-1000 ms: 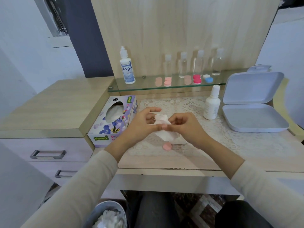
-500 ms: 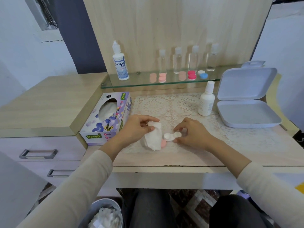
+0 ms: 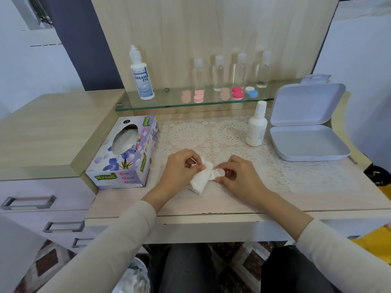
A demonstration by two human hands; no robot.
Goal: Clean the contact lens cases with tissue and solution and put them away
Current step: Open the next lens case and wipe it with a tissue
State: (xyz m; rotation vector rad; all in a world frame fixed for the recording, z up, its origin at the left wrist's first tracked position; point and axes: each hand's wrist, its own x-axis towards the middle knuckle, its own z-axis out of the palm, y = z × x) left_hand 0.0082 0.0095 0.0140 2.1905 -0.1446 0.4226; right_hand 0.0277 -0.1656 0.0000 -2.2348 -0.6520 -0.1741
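Shows only one white round end of the lens case, the rest covered by the curled fingers of the right hand and by the crumpled tissue pinched in the left hand. Cuts off the bin at the bottom edge and a yellow thing at the right edge, too little of it visible to name. Leaves the small print on the white bottle too fine to read.

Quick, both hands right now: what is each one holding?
Left hand: closed, gripping the crumpled tissue.
Right hand: closed, pinching the white lens case.
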